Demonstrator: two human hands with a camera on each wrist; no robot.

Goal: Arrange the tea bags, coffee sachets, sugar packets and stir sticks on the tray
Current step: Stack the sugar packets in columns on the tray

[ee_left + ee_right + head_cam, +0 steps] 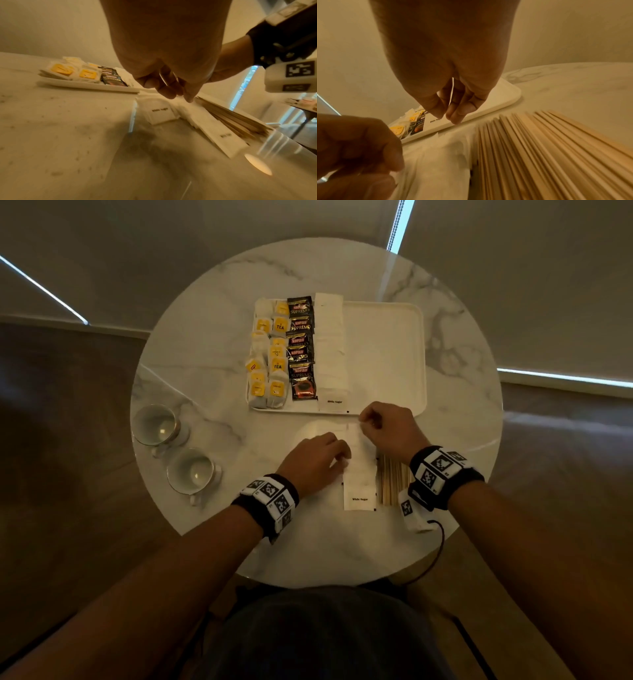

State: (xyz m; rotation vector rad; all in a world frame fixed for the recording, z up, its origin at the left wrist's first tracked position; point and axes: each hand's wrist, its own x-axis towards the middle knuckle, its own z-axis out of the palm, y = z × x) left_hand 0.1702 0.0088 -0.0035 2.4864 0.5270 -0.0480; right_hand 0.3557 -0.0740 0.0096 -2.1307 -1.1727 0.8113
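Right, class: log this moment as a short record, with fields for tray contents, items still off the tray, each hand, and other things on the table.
Tray: tea bags, coffee sachets, sugar packets
Off tray: loose sugar packets, stir sticks
Left hand: on the loose packets
Right hand: fingertips pinched; grip unclear
Also: two glass cups

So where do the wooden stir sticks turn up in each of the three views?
Head: stir sticks lie on the table near the bottom edge, just left of the right wrist, right of the loose sugar packets.
Left wrist: sticks fan out at right of centre, behind a sugar packet.
Right wrist: sticks fill the lower right.
Shared landmark: the white tray lies beyond them in all three.
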